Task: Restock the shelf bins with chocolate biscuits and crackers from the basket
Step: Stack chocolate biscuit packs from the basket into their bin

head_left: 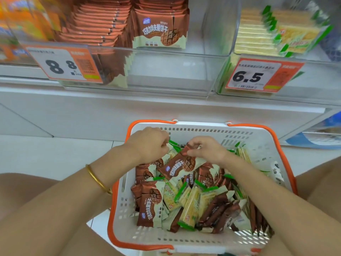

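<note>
Restocking is partly done. The clear plastic shelf bin marked 8.8 (166, 71) carries stacked brown biscuit packs (96, 24) along its left side and back; its front right corner stands bare. The clear plastic shelf bin marked 6.5 (313, 87) holds stacked pale cracker packs (256, 34), with room left. The white perforated plastic basket with orange handles (258, 145), on the floor below the shelf, is well filled with both kinds mixed.

Your right hand (206, 149) pinches the top edge of a brown chocolate biscuit packet (177, 168) on the heap. Your left hand (147, 143), fingers curled, appears to pinch a green-edged cracker packet (172, 144) at the basket's far left corner.

Judgement: most of the transfer remains.
</note>
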{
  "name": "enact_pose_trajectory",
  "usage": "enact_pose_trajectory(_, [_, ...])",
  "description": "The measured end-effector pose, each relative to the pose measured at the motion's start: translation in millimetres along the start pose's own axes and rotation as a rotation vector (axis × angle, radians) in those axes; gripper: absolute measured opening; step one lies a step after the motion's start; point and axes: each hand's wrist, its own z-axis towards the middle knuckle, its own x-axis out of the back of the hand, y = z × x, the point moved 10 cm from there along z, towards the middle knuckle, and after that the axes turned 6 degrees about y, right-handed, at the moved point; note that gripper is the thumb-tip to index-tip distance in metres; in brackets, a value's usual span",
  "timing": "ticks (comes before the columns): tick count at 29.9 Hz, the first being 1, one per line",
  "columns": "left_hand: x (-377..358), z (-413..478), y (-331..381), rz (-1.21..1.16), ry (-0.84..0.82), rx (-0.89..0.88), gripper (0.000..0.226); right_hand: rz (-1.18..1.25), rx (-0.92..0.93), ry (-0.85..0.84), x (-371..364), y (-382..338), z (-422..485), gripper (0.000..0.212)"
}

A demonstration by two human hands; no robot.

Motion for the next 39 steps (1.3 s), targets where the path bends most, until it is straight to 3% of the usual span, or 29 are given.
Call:
enact_pose_trajectory(4, [-1, 0, 1, -0.220, -0.133, 0.059, 0.033, 0.249, -0.039, 0.068, 39, -20, -12, 0.013])
enact_pose_trajectory(9, [40, -8, 3, -0.554, -0.098, 0.091, 0.019, 0.504, 0.007, 0.064, 54, -59, -30, 0.016])
enact_pose_trajectory(16, [112, -34, -3, -0.876, 0.050, 0.065, 0.010, 0.009, 0.253, 0.050, 74, -164, -53, 0.022])
enact_pose_trajectory(19, [147, -39, -14, -0.889, 0.266, 0.022, 0.013, -0.118, 0.355, 0.127, 89, -208, -57, 0.020])
enact_pose_trajectory(22, [196, -52, -38, -1.027, 0.731, -0.013, 0.034, -0.193, 0.491, 0.347, 126, -259, -62, 0.017])
enact_pose_trajectory(25, [221, -69, -45, -0.726, 1.056, 0.009, 0.049, -0.150, 0.530, 0.562, 160, -291, -48, 0.018])
enact_pose_trajectory(27, [225, -72, -32, -0.324, 1.099, -0.004, 0.042, -0.238, 0.468, 0.639, 169, -299, -24, 0.019])
enact_pose_trajectory(29, [224, -68, -22, -0.094, 1.071, 0.000, 0.037, -0.377, 0.384, 0.664, 170, -301, 5, 0.018])
enact_pose_trajectory(33, [208, -52, -20, 0.013, 0.964, 0.024, 0.039, -0.553, 0.285, 0.667, 158, -291, 54, 0.024])
enact_pose_trajectory(39, [201, -46, -21, 0.092, 0.937, 0.030, 0.035, -0.877, 0.217, 0.721, 155, -283, 89, 0.025])
